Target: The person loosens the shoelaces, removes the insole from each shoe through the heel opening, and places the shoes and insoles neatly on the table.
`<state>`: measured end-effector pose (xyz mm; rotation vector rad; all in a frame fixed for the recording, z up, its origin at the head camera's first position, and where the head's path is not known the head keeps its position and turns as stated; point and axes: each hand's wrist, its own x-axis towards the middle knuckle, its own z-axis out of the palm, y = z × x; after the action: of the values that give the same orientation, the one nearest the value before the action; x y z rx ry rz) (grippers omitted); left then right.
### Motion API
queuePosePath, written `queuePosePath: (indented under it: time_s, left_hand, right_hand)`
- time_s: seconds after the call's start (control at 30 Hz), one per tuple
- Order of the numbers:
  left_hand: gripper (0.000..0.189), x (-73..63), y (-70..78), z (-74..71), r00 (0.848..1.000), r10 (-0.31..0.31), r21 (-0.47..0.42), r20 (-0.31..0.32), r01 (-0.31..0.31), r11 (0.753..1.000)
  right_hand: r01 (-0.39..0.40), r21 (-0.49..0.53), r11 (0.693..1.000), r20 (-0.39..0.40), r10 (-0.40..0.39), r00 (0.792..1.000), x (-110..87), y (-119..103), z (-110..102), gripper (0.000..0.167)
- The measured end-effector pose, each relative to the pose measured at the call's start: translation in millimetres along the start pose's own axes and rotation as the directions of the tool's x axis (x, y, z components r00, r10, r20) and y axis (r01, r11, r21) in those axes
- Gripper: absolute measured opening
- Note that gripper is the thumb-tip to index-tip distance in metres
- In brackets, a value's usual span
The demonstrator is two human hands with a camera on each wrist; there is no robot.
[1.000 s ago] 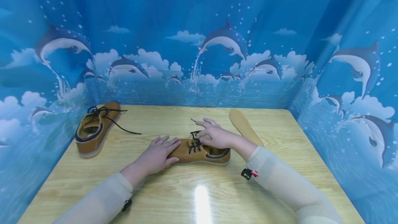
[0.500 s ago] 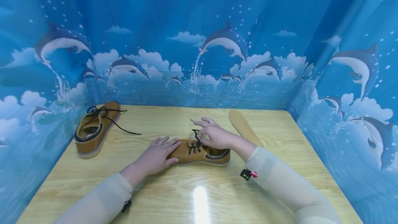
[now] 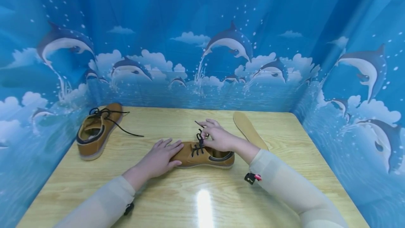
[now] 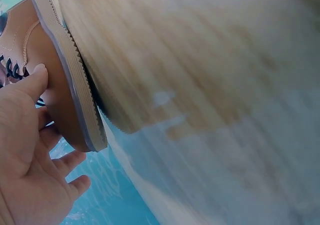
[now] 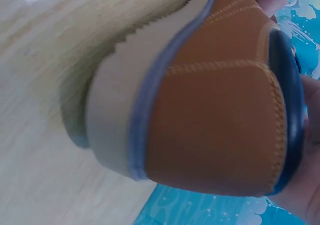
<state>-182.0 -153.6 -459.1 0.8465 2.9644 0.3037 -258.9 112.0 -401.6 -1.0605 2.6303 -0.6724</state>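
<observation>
A brown lace-up shoe [image 3: 218, 163] lies mid-table with its toe to the left. My left hand [image 3: 161, 157] holds the toe; in the left wrist view its thumb lies on the near side of the upper [image 4: 57, 80], with fingers round the far side. Above the eyelets, my right hand [image 3: 218, 138] pinches the black shoelace [image 3: 200, 137] between thumb and index finger. A loose lace end rises beside its outstretched fingers. The heel [image 5: 215, 125] fills much of the right wrist view, hiding most of the right hand there.
A second brown shoe [image 3: 109, 134] stands at the back left, its black lace trailing right. Behind the right hand lies a tan insole [image 3: 250, 129]. The wooden table [image 3: 164, 200] is enclosed by a blue dolphin-print curtain [image 3: 177, 17].
The right thumb and index finger have shifted slightly on the lace, and a lace loop now stands higher above the eyelets. The left hand and shoe have stayed in place.
</observation>
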Motion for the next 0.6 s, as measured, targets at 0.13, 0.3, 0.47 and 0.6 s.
queuePosePath:
  time_s: [0.13, 0.3, 0.47, 0.6]
  left_hand:
    - [0.069, 0.1, 0.2, -0.9, 1.0, -0.001, -0.009, 0.007, 0.001, 1.0]
    - [0.069, 0.9, 0.8, -2.4, 1.0, -0.001, -0.005, 0.018, 0.001, 1.0]
    - [0.068, 0.9, 0.3, -2.2, 1.0, -0.003, 0.006, 0.018, 0.003, 1.0]
    - [0.068, 0.7, 0.5, -2.2, 1.0, 0.004, 0.004, 0.01, -0.004, 1.0]
  right_hand:
    - [-0.025, 0.077, 0.997, -0.036, 0.027, 0.999, 2.4, 3.6, 3.5, 0.015]
    - [-0.066, 0.174, 0.983, -0.044, 0.075, 0.996, 3.3, 8.4, 4.5, 0.016]
    - [-0.104, 0.21, 0.972, -0.027, 0.112, 0.993, 3.8, 7.4, 2.4, 0.015]
    - [-0.158, 0.222, 0.962, -0.019, 0.166, 0.986, 5.5, 8.5, -0.1, 0.017]
